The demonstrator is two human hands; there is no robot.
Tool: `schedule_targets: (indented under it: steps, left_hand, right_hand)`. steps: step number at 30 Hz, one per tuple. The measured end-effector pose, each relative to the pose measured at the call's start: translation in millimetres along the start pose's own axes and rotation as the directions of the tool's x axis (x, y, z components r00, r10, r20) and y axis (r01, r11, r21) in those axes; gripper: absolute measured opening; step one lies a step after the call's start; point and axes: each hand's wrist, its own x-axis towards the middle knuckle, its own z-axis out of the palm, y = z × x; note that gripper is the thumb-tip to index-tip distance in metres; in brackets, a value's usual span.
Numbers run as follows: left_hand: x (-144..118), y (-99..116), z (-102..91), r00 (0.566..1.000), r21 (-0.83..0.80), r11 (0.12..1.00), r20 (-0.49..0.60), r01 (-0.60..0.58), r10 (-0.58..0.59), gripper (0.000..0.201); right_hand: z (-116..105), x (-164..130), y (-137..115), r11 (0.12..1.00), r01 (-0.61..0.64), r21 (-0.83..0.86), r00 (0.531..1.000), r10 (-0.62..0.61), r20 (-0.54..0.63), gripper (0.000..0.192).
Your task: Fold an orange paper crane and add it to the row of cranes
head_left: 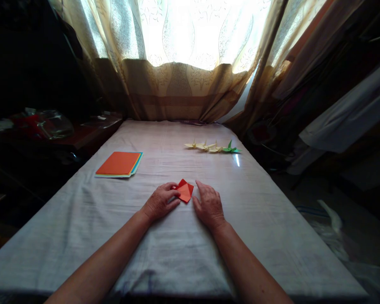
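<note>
Between the 2 hands, a small folded red origami paper (185, 190) is pressed flat on the cloth-covered table (272, 236). Its left corner is pinched by the left hand (161, 202); the right hand (209, 204) lies open and flat, touching its right edge. Creases are best sharpened with edges kept aligned. Beyond the grip lie a coloured paper stack (119, 164) and finished paper cranes (213, 147).

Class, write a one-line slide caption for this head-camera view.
Left hand and right hand press a folded red paper square on a white cloth-covered table.
</note>
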Motion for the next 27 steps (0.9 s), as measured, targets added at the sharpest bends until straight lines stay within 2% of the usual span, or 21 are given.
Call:
schedule_targets:
  steps: [4, 6, 13, 19, 27]
  left_hand:
    - [-1.0, 0.3, 2.1, 1.0, -0.021, 1.0, 0.0, 0.001, -0.001, 0.012]
    - [-1.1, 0.7, 2.7, 1.0, -0.033, 0.999, 0.003, 0.002, -0.001, 0.013]
    - [-1.5, -0.1, 0.8, 0.999, -0.104, 0.993, -0.006, 0.048, -0.049, 0.019]
    - [-2.0, 1.0, -0.9, 0.992, -0.241, 0.966, -0.053, 0.095, -0.111, 0.023]
    - [0.7, 14.4, -0.1, 0.996, -0.333, 0.941, -0.045, 0.056, -0.075, 0.027]
  right_hand:
    - [-6.8, 0.0, -4.3, 0.983, 0.171, 0.073, 0.982, -0.164, -0.094, 0.035]
    - [-10.3, 0.4, -6.3, 0.971, 0.211, 0.112, 0.974, -0.199, -0.11, 0.025]
    - [-8.6, -1.9, -0.9, 0.97, 0.155, 0.189, 0.987, -0.158, 0.004, 0.012]
    - [-9.9, -0.4, 2.4, 0.975, 0.149, 0.163, 0.988, -0.151, 0.003, 0.015]
    - [-15.3, 2.6, 8.2, 0.984, 0.161, 0.071, 0.986, -0.164, 0.027, 0.019]
